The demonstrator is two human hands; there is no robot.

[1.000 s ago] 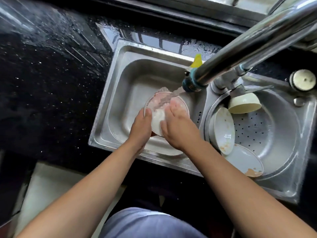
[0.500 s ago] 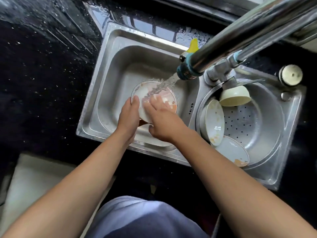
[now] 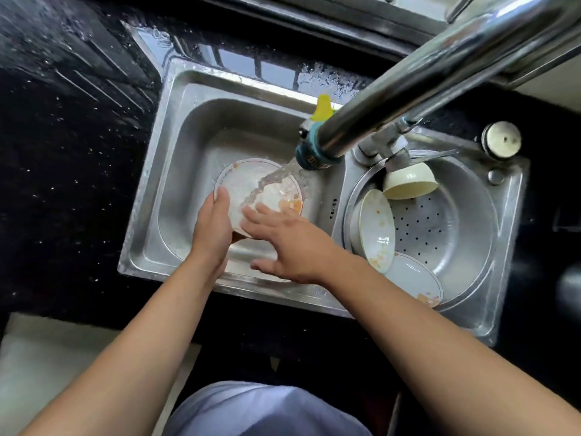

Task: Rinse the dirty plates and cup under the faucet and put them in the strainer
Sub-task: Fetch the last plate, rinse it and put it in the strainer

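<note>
Plate 1 (image 3: 257, 187) is held tilted over the left basin of the sink (image 3: 176, 171), which is set into the black worktop (image 3: 63, 171). It is gripped at its left rim by the left hand (image 3: 212, 229), with the thumb laid on the face and the remaining fingers hidden behind. The right hand (image 3: 290, 247) is laid with straight, spread fingers (image 3: 250, 215) against the plate's lower face; nothing is grasped by it. Water (image 3: 279, 176) is discharged from the faucet (image 3: 408, 89) onto the plate's centre. Orange residue is noted near its right rim.

In the round perforated strainer (image 3: 456, 234), toward the worktop's right edge, plate 2 (image 3: 375, 225) is stood on edge against the left wall. Plate 3 (image 3: 415, 278) is leaned at the near wall. Both are marked with orange soil. The cup (image 3: 410, 184) lies tipped at the far wall, just beside plate 2.
</note>
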